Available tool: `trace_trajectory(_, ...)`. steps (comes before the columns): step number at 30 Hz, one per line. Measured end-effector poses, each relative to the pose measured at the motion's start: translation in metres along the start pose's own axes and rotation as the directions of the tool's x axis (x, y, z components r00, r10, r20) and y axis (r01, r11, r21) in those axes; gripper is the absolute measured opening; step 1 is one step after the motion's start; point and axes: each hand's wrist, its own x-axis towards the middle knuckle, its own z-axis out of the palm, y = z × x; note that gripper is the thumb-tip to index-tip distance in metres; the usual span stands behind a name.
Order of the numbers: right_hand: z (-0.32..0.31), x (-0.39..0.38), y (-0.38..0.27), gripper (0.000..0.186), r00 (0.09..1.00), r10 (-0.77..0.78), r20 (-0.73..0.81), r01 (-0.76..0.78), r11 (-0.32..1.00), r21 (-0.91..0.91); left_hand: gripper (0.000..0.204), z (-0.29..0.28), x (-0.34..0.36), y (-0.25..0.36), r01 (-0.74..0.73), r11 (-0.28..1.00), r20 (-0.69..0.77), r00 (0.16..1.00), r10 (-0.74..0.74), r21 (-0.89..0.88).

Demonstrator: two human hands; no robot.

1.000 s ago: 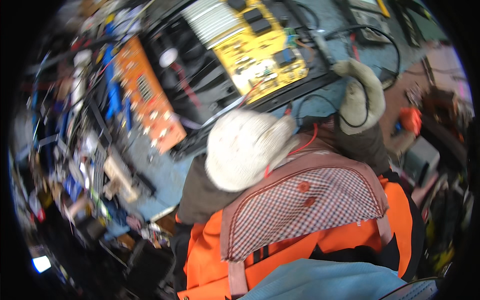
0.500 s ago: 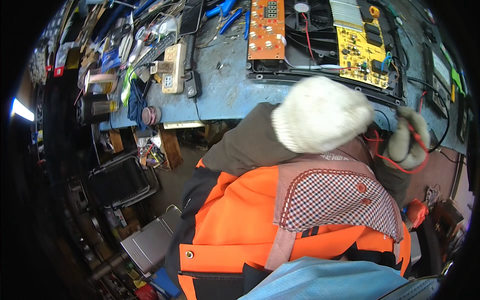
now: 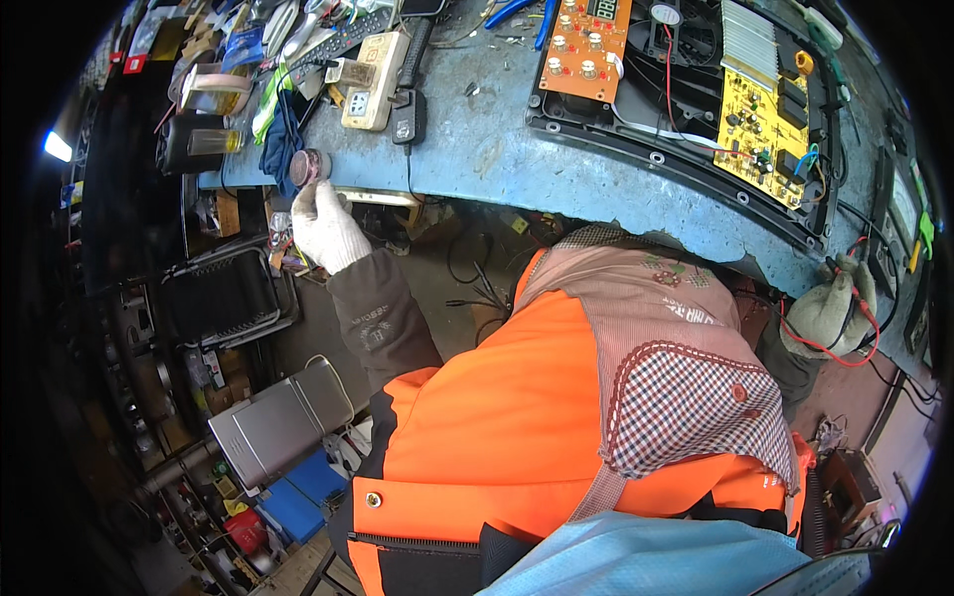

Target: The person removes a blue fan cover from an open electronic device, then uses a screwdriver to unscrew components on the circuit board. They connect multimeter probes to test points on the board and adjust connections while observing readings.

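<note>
**A:** What did the left hand [image 3: 323, 226] have hold of?

**B:** A small round reddish tin [image 3: 309, 166], sitting right at the near edge of the blue workbench [image 3: 497, 159]. The gloved fingers were closed on its lower rim, thumb side up. It looked light and rigid, probably metal or hard plastic, so pinching it across the round wall seemed the sound grip. The glove fabric would help, since a smooth lid could slip.

**A:** And the right hand [image 3: 830, 310]?

**B:** Off at the far right, curled around a red wire [image 3: 845, 348] and a black lead below the bench edge. The fingers were shut on the wires. Thin and limp, those would snag rather than break.

**A:** How much room was there around the tin?

**B:** Little behind it. A dark blue cloth [image 3: 280, 149] lay just beside it, and a cream power strip [image 3: 376, 68] and black adapter [image 3: 408, 111] stood near. Toward the person it was open, but that was the drop off the bench, with a folding chair [image 3: 224, 298] and clutter below.

**A:** Anything fragile nearby?

**B:** The opened appliance, well apart to the right: an orange control board [image 3: 586, 45] and a yellow circuit board [image 3: 760, 129], with loose wiring. A careless sweep there would be risky, I judged.
</note>
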Motion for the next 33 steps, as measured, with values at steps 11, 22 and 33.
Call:
trace_trajectory(11, 0.003, 0.007, -0.012, 0.026, 0.997, 0.068, -0.020, -0.069, 0.997, -0.046, 0.016, 0.013, -0.016, -0.010, 0.015, 0.999, -0.030, 0.999, -0.016, -0.038)
trace_trajectory(22, 0.008, 0.013, -0.017, 0.027, 0.996, 0.089, 0.006, -0.089, 0.990, 0.108, 0.055, 0.042, -0.122, -0.203, -0.437, 0.728, 0.845, 0.353, -0.401, 0.528)
trace_trajectory(33, -0.014, 0.015, -0.045, 0.033, 0.968, 0.250, -0.008, -0.248, 0.964, 0.093, 0.053, 0.130, -0.164, -0.206, -0.778, 0.330, 0.799, 0.339, -0.496, 0.535)
